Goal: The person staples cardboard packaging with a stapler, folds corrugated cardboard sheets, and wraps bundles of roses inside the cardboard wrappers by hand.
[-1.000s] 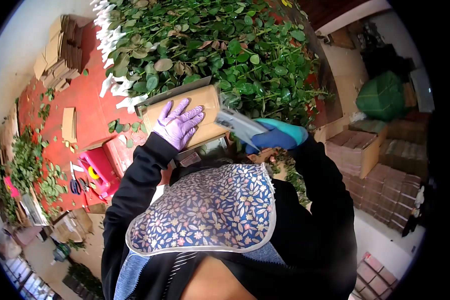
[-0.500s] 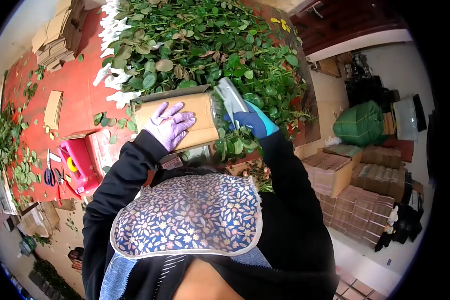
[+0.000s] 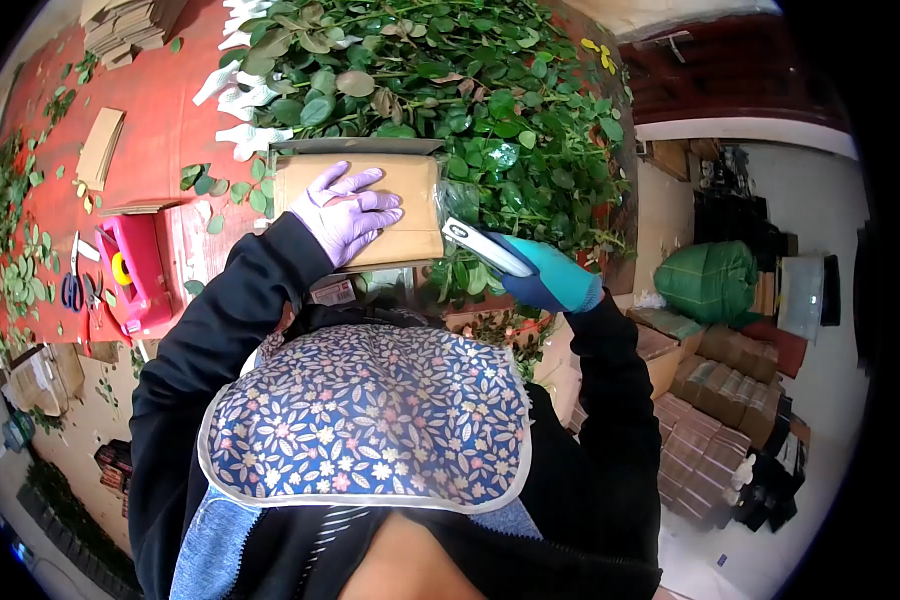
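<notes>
The brown package [image 3: 420, 190] lies on the red desk [image 3: 160, 120] in front of the body, its long axis running nearly side to side, one short end facing left and the other right. It is a flattish rectangle of smooth, matt cardboard, with crinkled clear film [image 3: 457, 200] sticking out past its right end and a thin dark panel [image 3: 360, 146] upright along its far edge. On its left half rests the left hand [image 3: 345, 220], in a thin, wrinkled lilac glove, palm down, the fingers spread apart and flat on the cardboard. Just off the package's right end, the right hand [image 3: 550, 275], in a blue and teal glove, has its fingers clamped around a stapler [image 3: 485, 247]. This is long, slim, hard and pale grey; its long axis slants, the nose pointing left and away from the body, towards the package's right end. Whether the nose touches the package, I cannot tell. Beyond the package spreads a heap of glossy green leaves [image 3: 400, 70], with white netted sleeves [image 3: 240, 100] at its left side. Left of the package stand a shiny pink plastic dispenser [image 3: 135, 285] and, farther left, scissors [image 3: 73, 290].
</notes>
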The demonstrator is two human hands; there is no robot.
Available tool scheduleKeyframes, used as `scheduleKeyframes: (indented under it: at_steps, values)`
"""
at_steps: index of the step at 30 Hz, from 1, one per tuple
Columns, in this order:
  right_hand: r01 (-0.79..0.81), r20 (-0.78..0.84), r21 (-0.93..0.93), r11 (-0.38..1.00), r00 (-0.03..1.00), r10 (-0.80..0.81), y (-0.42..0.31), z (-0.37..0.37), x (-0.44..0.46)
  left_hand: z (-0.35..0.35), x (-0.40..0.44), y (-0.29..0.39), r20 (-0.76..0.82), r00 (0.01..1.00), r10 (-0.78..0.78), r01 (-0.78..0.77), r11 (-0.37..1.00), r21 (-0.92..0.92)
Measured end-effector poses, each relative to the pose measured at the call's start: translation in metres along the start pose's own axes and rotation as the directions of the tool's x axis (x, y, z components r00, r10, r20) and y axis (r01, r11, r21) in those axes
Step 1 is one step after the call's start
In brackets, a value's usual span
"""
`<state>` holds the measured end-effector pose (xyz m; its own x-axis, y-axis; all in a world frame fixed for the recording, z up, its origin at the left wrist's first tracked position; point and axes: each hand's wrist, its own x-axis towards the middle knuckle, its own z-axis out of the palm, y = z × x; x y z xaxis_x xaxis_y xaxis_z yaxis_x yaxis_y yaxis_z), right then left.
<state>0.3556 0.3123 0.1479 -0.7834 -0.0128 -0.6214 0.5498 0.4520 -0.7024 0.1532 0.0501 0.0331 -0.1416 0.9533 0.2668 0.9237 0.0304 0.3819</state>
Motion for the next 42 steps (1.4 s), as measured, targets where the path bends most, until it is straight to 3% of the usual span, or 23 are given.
scheduleKeyframes:
  at_steps: [5, 7, 8, 13, 15, 16, 18, 19, 21, 23, 25, 29, 31, 33, 35, 36, 37, 38, 39, 40, 41, 42]
  values:
    - [0.069, 0.052, -0.031, 0.997, 0.996, -0.068, 0.016, -0.003, 0.017, -0.002, 0.000, 0.000, 0.019, 1.000, -0.013, 0.013, 1.000, -0.006]
    - [-0.024, 0.142, 0.318, 0.948, 0.990, -0.022, 0.025, -0.008, 0.023, -0.003, 0.000, 0.001, 0.021, 1.000, -0.014, 0.015, 1.000, -0.027]
    - [-0.010, 0.156, 0.223, 0.975, 0.987, -0.025, 0.026, -0.013, 0.025, -0.004, 0.000, 0.000, 0.018, 0.999, -0.029, 0.029, 0.999, -0.025]
    - [-0.154, 0.246, 0.226, 0.962, 0.964, 0.096, 0.017, -0.023, 0.038, -0.010, 0.000, 0.003, 0.018, 0.999, -0.043, 0.045, 0.991, -0.123]
    - [0.081, 0.226, 0.070, 0.994, 0.969, -0.095, 0.015, -0.025, 0.044, -0.010, 0.000, 0.002, 0.011, 0.999, -0.045, 0.046, 0.990, -0.135]
    - [0.079, 0.229, 0.073, 0.994, 0.969, -0.094, 0.011, -0.027, 0.046, -0.010, 0.000, 0.002, -0.004, 0.999, -0.041, 0.040, 0.989, -0.145]
    - [0.154, 0.225, -0.133, 0.979, 0.967, -0.121, 0.000, -0.029, 0.049, -0.013, 0.002, 0.003, 0.010, 0.999, -0.052, 0.053, 0.989, -0.139]
    - [0.150, 0.231, -0.132, 0.980, 0.966, -0.117, 0.002, -0.027, 0.051, -0.012, 0.002, 0.004, 0.020, 0.998, -0.061, 0.064, 0.989, -0.134]
    - [-0.058, 0.288, -0.264, 0.963, 0.948, 0.136, 0.011, -0.020, 0.056, -0.009, 0.001, 0.003, 0.011, 0.998, -0.060, 0.061, 0.989, -0.131]
    - [-0.065, 0.246, -0.362, 0.930, 0.956, 0.163, 0.016, -0.013, 0.056, -0.007, 0.000, 0.003, -0.008, 0.999, -0.054, 0.052, 0.990, -0.133]
    - [-0.226, 0.227, -0.273, 0.935, 0.929, 0.291, 0.013, -0.012, 0.056, -0.010, -0.001, 0.002, -0.001, 0.999, -0.049, 0.048, 0.991, -0.127]
    - [-0.213, 0.198, -0.281, 0.936, 0.941, 0.274, -0.002, -0.013, 0.040, -0.013, 0.000, 0.002, -0.025, 0.999, -0.037, 0.033, 0.989, -0.141]
    - [-0.215, 0.162, 0.007, 0.977, 0.964, 0.211, 0.000, -0.008, 0.027, -0.015, -0.002, 0.002, -0.058, 0.997, -0.045, 0.035, 0.988, -0.153]
    - [-0.214, 0.145, -0.009, 0.977, 0.966, 0.213, 0.000, -0.009, 0.010, -0.025, -0.002, 0.002, -0.158, 0.988, 0.005, -0.026, 0.991, -0.134]
    - [-0.301, 0.184, 0.217, 0.929, 0.947, 0.264, 0.006, -0.010, -0.002, -0.044, -0.004, 0.014, 0.136, 0.968, -0.209, 0.249, 0.839, -0.484]
    - [-0.253, 0.136, 0.235, 0.938, 0.965, 0.227, -0.015, -0.004, -0.006, -0.048, -0.008, 0.025, 0.044, 0.962, -0.269, 0.238, 0.748, -0.620]
    - [-0.249, 0.133, 0.240, 0.938, 0.966, 0.222, -0.036, 0.007, -0.004, -0.050, -0.011, 0.039, 0.081, 0.944, -0.318, 0.225, 0.444, -0.867]
    - [-0.268, 0.104, 0.552, 0.790, 0.962, 0.253, -0.056, 0.020, -0.001, -0.047, -0.013, 0.058, 0.154, 0.934, -0.324, 0.182, 0.060, -0.981]
    - [-0.240, 0.088, 0.800, 0.550, 0.954, 0.288, -0.073, 0.027, 0.001, -0.039, -0.012, 0.075, 0.224, 0.927, -0.301, 0.118, -0.333, -0.935]
    - [0.166, -0.095, 0.354, 0.920, 0.985, -0.141, -0.088, 0.028, 0.003, -0.032, -0.008, 0.086, 0.212, 0.944, -0.255, 0.080, -0.444, -0.892]
    - [0.553, -0.015, -0.234, 0.800, 0.820, -0.572, -0.100, 0.023, 0.004, -0.028, -0.003, 0.092, 0.191, 0.959, -0.210, 0.047, -0.545, -0.837]
    - [0.581, 0.218, -0.272, 0.767, 0.814, -0.538, -0.105, 0.001, 0.012, -0.035, 0.000, 0.095, 0.272, 0.928, -0.255, 0.060, -0.618, -0.784]
